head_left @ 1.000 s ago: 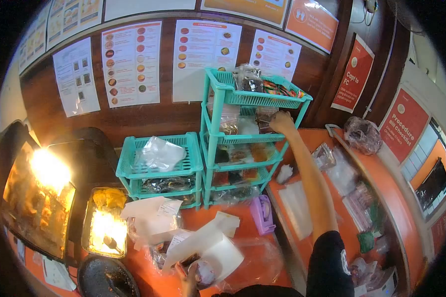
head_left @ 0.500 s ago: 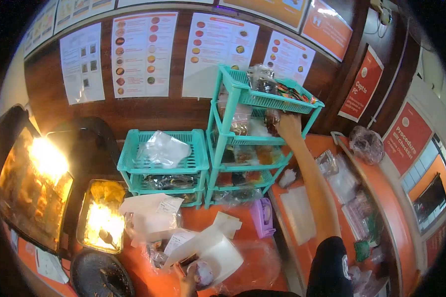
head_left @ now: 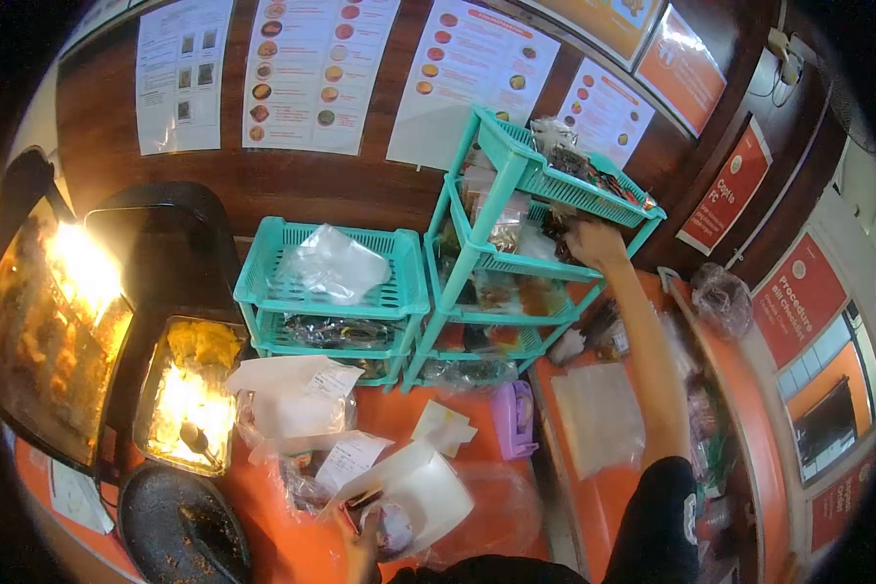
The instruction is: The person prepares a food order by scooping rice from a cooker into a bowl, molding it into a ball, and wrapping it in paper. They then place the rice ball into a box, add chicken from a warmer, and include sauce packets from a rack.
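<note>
My left hand (head_left: 362, 551) is closed at the near edge of an open white paper box (head_left: 441, 492), its thumb beside a round wrapped item (head_left: 395, 527) inside. A small dark red packet (head_left: 364, 500) lies by that item. My right hand (head_left: 599, 243) reaches into the second tier of a tall teal plastic rack (head_left: 501, 200). Its fingers are curled among dark sachets (head_left: 559, 224); what they grip is partly hidden. Clear packets (head_left: 506, 234) lie left of it on the same tier.
A shorter teal rack (head_left: 414, 282) holds clear plastic bags (head_left: 336, 265). Left are a brightly lit metal tray (head_left: 146, 428) of yellow food and a black stone plate (head_left: 180, 530). A purple tape dispenser (head_left: 516, 419), receipts (head_left: 346, 462) and stacked plastic sheets (head_left: 599, 414) lie on the orange counter.
The camera view has shifted, moving the racks slightly right and up in the picture. My right hand stays in the second tier, its fingers further among the sachets. My left hand remains at the box.
</note>
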Action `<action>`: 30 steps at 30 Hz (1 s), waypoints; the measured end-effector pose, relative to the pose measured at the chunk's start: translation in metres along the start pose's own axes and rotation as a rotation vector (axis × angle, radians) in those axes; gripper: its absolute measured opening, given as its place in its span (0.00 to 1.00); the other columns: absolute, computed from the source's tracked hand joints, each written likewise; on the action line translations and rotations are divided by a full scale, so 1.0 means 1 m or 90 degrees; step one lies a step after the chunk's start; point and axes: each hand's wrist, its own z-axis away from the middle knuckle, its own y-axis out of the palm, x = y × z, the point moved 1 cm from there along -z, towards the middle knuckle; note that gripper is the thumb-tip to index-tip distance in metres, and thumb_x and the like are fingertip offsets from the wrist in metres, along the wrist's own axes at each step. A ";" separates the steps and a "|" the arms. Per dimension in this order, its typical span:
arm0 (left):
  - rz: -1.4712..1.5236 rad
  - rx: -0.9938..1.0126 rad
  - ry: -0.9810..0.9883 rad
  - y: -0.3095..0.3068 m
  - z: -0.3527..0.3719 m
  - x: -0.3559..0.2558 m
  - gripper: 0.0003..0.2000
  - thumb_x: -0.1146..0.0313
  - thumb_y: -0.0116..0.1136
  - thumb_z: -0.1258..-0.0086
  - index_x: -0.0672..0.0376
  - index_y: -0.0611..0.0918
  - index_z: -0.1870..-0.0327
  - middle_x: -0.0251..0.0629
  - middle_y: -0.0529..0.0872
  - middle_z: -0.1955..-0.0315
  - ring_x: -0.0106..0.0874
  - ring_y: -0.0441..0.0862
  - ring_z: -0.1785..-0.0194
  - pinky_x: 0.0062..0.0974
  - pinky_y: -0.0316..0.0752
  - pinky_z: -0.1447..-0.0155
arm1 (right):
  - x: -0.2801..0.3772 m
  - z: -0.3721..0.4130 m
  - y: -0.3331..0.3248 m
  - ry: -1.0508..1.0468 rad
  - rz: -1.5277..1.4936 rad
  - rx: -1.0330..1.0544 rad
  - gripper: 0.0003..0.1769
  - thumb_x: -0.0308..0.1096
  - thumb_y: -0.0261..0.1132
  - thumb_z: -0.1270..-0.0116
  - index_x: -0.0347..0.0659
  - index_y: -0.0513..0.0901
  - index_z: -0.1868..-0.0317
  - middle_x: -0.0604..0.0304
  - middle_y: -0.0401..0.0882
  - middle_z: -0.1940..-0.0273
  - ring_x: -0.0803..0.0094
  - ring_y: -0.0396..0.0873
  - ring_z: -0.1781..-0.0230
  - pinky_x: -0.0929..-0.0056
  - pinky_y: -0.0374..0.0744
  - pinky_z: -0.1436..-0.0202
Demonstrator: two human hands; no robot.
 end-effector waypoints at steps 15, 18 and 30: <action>0.003 0.001 -0.005 -0.002 -0.002 0.004 0.40 0.62 0.67 0.36 0.52 0.54 0.28 0.39 0.69 0.37 0.32 0.69 0.36 0.32 0.72 0.40 | -0.012 -0.016 0.020 0.195 -0.013 0.143 0.41 0.44 0.57 0.39 0.47 0.58 0.25 0.47 0.52 0.25 0.52 0.50 0.23 0.51 0.48 0.22; 0.001 0.002 -0.005 -0.001 -0.002 0.004 0.40 0.62 0.67 0.36 0.52 0.54 0.28 0.39 0.69 0.37 0.32 0.69 0.36 0.32 0.72 0.40 | -0.014 -0.014 0.016 0.206 -0.018 0.220 0.40 0.48 0.55 0.37 0.51 0.58 0.25 0.53 0.47 0.22 0.56 0.47 0.22 0.51 0.42 0.21; -0.002 -0.006 -0.006 0.000 -0.005 0.004 0.40 0.62 0.68 0.37 0.53 0.54 0.28 0.40 0.69 0.36 0.33 0.69 0.35 0.32 0.72 0.39 | -0.035 -0.012 0.035 0.168 -0.040 -0.020 0.27 0.40 0.47 0.29 0.36 0.69 0.33 0.42 0.60 0.29 0.47 0.62 0.30 0.51 0.57 0.25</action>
